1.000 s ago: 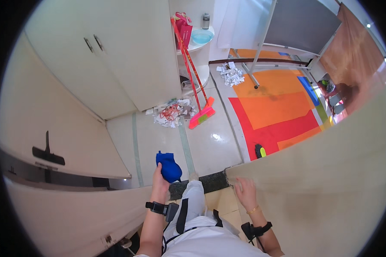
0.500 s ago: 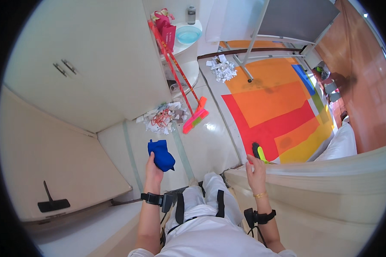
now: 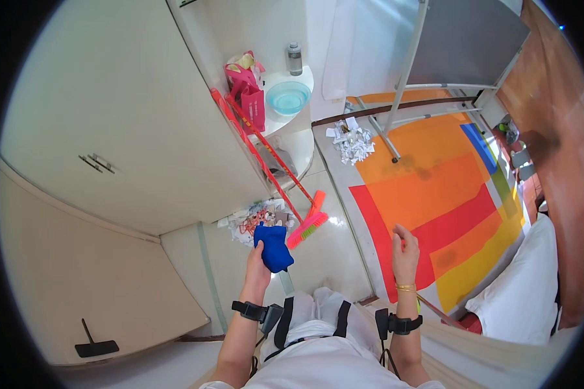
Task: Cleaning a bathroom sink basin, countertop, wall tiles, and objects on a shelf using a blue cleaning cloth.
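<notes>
Blue cloth (image 3: 274, 247), bunched into a soft wad, sits in the person's left hand (image 3: 259, 259), whose fingers are wrapped closed around its lower part so that the bulk of it sticks up above the knuckles. The hand is raised in front of the body, above the pale tiled floor (image 3: 331, 259) and close to the tall cream cupboard (image 3: 110, 129) on the person's left. The right hand (image 3: 405, 249) is lifted too, empty, its fingers loosely spread and slightly curled, held over the edge of the orange, red and yellow rug (image 3: 435, 194).

Just beyond the cloth a red broom (image 3: 272, 168) leans against the cupboard, its pink and green bristles (image 3: 308, 227) resting on the floor beside a heap of paper scraps and litter (image 3: 253, 217). A second heap of torn paper (image 3: 353, 139) lies farther off, by the metal legs of a grey board (image 3: 396, 97). On a rounded corner shelf stand a pink bag (image 3: 250, 97), a light blue bowl (image 3: 287, 97) and a small bottle (image 3: 294, 58).

To use the cloth well, it would seem wise to shake it open into a flat pad rather than keep it balled, so more of its surface meets whatever is wiped. The free hand could steady the body or brace against the cupboard, and the litter near the broom is best stepped around.
</notes>
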`<state>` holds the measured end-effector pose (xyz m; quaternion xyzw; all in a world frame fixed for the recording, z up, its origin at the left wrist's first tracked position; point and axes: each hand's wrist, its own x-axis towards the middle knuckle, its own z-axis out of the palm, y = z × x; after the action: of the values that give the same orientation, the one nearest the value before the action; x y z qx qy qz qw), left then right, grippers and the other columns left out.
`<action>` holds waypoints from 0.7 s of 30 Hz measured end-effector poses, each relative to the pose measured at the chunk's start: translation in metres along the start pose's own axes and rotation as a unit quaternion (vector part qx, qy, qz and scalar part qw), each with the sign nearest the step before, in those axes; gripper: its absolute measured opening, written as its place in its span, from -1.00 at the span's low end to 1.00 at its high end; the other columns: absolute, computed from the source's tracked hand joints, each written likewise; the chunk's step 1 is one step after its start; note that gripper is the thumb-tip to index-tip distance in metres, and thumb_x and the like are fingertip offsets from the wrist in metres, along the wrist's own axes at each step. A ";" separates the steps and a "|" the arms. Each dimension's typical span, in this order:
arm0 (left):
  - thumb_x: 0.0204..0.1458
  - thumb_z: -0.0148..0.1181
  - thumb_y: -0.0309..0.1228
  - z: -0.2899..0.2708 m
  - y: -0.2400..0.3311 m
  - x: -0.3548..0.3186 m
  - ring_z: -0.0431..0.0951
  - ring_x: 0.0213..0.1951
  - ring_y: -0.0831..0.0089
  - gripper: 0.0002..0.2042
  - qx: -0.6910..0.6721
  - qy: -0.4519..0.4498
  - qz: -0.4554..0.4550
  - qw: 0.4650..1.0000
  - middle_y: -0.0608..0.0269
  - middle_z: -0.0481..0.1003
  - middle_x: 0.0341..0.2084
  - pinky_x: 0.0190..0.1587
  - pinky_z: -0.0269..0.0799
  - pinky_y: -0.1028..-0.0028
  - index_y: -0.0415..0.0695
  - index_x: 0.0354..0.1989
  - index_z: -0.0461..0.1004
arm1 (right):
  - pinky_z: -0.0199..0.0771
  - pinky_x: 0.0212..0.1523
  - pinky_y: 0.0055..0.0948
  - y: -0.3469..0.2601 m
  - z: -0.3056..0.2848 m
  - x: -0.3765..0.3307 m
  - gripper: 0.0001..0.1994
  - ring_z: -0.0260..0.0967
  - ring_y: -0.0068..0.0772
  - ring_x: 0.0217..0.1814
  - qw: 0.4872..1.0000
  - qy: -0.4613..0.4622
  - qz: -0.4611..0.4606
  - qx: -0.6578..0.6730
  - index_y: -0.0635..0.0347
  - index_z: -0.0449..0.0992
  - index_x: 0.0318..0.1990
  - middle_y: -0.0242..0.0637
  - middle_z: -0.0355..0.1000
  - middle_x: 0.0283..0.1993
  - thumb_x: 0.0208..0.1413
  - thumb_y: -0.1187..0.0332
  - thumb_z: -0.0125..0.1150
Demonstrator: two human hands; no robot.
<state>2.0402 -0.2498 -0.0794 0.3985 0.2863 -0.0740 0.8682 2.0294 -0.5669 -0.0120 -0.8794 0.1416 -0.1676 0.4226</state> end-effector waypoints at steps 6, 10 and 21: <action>0.14 -0.14 -0.27 0.010 0.004 0.054 0.44 -0.17 0.34 -0.68 -0.021 0.055 -0.027 0.998 0.15 0.40 -0.16 -0.09 0.36 0.34 -0.21 -0.03 0.26 | 0.31 -0.17 -0.43 0.030 0.017 0.050 -0.75 0.33 -0.31 -0.15 0.999 -0.024 0.011 -0.045 0.26 0.41 -0.11 -0.19 0.45 -0.22 0.07 0.38 0.00; 0.14 -0.13 -0.26 0.024 0.026 0.093 0.44 -0.19 0.33 -0.68 -0.023 0.043 -0.025 0.999 0.14 0.40 -0.17 -0.10 0.37 0.33 -0.21 -0.04 0.26 | 0.30 -0.10 -0.35 0.024 0.044 0.093 -0.76 0.34 -0.25 -0.17 0.999 -0.021 0.039 -0.002 0.28 0.42 -0.14 -0.17 0.44 -0.23 0.04 0.40 0.01; 0.15 -0.17 -0.29 0.127 0.087 0.210 0.44 -0.15 0.31 -0.66 0.034 -0.047 0.021 0.998 0.10 0.39 -0.15 -0.09 0.39 0.28 -0.23 0.02 0.18 | 0.32 -0.13 -0.37 -0.054 0.107 0.221 -0.76 0.38 -0.25 -0.23 0.997 -0.050 -0.030 0.041 0.32 0.42 -0.16 -0.15 0.45 -0.27 0.02 0.42 0.01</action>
<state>2.3003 -0.2633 -0.0740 0.4301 0.2343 -0.0846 0.8677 2.2794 -0.5462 0.0070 -0.8725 0.0872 -0.1417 0.4593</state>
